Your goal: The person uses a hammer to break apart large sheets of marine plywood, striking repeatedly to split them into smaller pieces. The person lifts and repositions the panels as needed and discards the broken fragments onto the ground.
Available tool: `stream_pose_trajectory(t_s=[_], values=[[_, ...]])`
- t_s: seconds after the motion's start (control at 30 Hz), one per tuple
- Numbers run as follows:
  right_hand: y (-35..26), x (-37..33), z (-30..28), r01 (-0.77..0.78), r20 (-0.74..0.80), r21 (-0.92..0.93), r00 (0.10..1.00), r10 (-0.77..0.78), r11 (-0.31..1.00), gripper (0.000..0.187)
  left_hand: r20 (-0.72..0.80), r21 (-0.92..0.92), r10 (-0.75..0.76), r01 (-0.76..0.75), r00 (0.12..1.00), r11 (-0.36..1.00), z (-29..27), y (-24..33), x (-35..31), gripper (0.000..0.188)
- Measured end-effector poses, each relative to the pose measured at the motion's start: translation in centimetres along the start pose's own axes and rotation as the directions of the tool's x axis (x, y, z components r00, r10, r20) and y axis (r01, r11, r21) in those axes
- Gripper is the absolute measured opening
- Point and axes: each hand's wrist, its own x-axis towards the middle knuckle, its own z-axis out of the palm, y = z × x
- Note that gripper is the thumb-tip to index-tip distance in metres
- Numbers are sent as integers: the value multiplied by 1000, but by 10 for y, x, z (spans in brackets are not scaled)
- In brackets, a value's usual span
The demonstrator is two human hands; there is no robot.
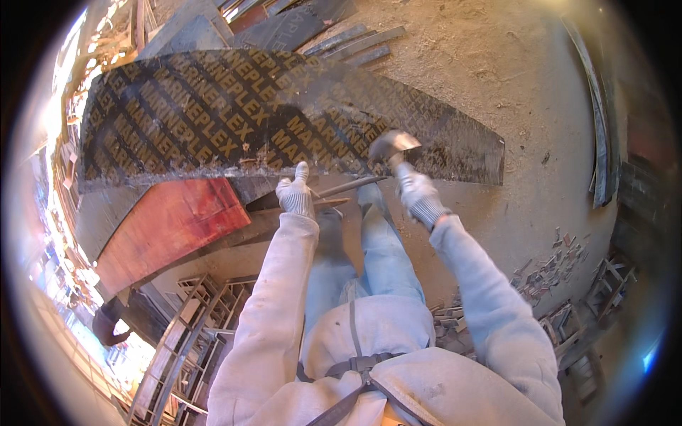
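Note:
A long dark plywood panel [234,117] with rows of yellowish print lies across in front of me, its near edge roughly straight and its far edge curved. My gloved left hand [295,193] is closed at that near edge, thumb pointing up onto the panel. The fingers below are partly hidden. In my gloved right hand [418,190] is a hammer [395,146], gripped by its short visible handle. Its head, blurred by motion, appears over the panel's near edge, right of my left hand. A thin wooden strip [352,186] runs between the hands, below the panel.
A red board [177,224] lies under the panel's left part. Dark boards [284,28] and loose strips lie beyond it on the sandy floor. Metal frames [188,341] stand at lower left, near another person [110,323]. Wood scraps [550,270] and long dark planks [600,121] lie right.

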Motion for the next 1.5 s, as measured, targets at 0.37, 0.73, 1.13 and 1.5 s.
stream_pose_trajectory(t_s=[0.37, 0.73, 1.13, 1.5], values=[[55, 1, 45, -149, 66, 230, 988, 137, 962, 66, 110, -49, -34, 39, 993, 998, -8, 20, -21, 47], [114, -9, 117, -94, -50, 787, 975, 214, 610, 63, 123, -174, -39, 60, 992, 983, -4, 8, -14, 39], [108, -1, 99, 78, -253, 680, 958, 133, 729, 56, 212, -255, -70, 124, 975, 959, 8, 6, -48, 39], [111, -47, 70, 144, -91, 356, 989, -119, 923, 50, 451, -254, -190, 329, 872, 909, 0, -84, -62, 41]])
